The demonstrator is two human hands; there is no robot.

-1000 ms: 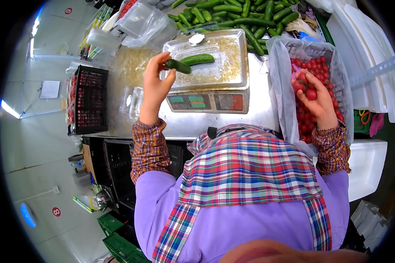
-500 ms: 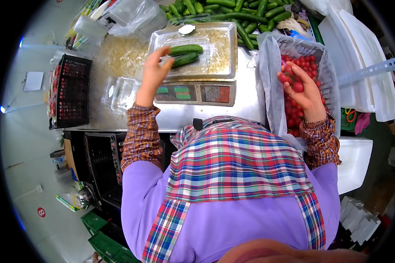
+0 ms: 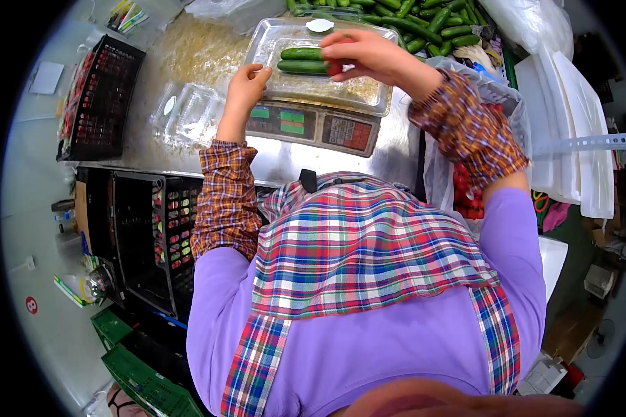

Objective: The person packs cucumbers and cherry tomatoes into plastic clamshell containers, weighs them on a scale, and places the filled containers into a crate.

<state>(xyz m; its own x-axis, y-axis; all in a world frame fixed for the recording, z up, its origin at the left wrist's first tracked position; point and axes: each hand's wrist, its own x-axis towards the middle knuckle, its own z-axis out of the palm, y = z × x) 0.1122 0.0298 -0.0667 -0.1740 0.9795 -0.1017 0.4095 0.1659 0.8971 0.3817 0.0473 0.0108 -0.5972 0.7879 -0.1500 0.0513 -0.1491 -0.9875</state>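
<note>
My right hand (image 3: 362, 52) is closed round small red cherry tomatoes (image 3: 334, 69), mostly hidden by my fingers, above the right ends of two cucumbers (image 3: 302, 67). The cucumbers lie side by side in a clear plastic box, on a transparent tray (image 3: 375, 105) atop a digital scale (image 3: 306, 125). At the tray's left edge, my left hand (image 3: 245, 89) has its thumb and fingertips drawn together; whatever is between them cannot be made out. More cherry tomatoes (image 3: 468, 193) sit in a lined crate (image 3: 435, 149), partly behind my right sleeve.
Clear plastic boxes (image 3: 191, 115) lie on the metal table left of the scale. A cucumber pile (image 3: 424, 21) is at the back. Black crates (image 3: 97, 101) stand at the left and below the table edge. White foam sheets (image 3: 563, 125) lean at the right.
My right hand has moved left from the tomato crate to over the cucumbers, carrying tomatoes. My left hand has drawn back from the cucumbers to the tray edge, its fingers closing. The view has tilted slightly.
</note>
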